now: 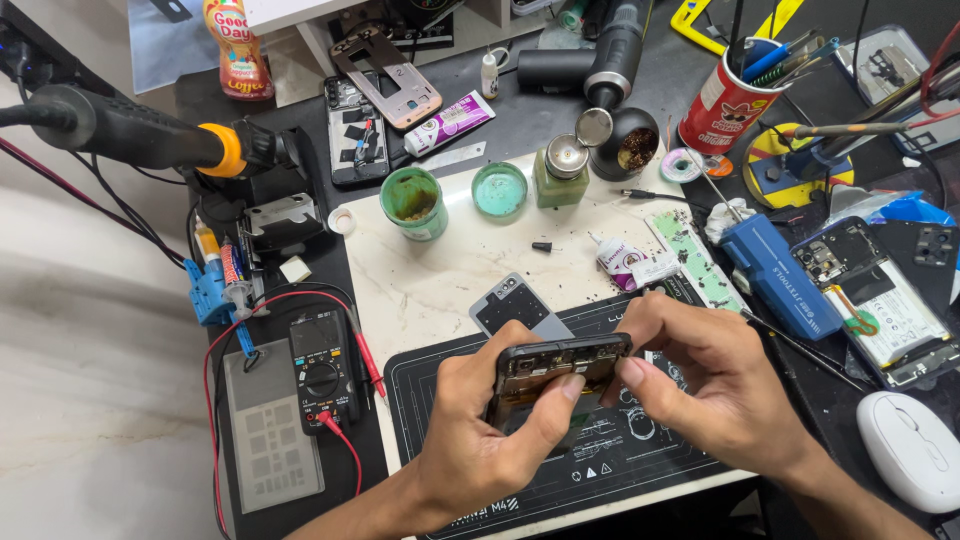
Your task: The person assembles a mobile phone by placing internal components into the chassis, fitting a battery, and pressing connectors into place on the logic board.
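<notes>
Black opened phone [556, 372] sits low over the dark mat [640, 460], pinched by its edges in your left hand [480, 430]; right hand [700, 380] fingertips press its top corner. Stiff, light, fragile inside: grip the frame only. Green jars [414, 203] beyond.

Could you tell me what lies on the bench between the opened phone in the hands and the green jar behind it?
In the head view, a small grey plate lies between the opened phone and the green jar.
</notes>
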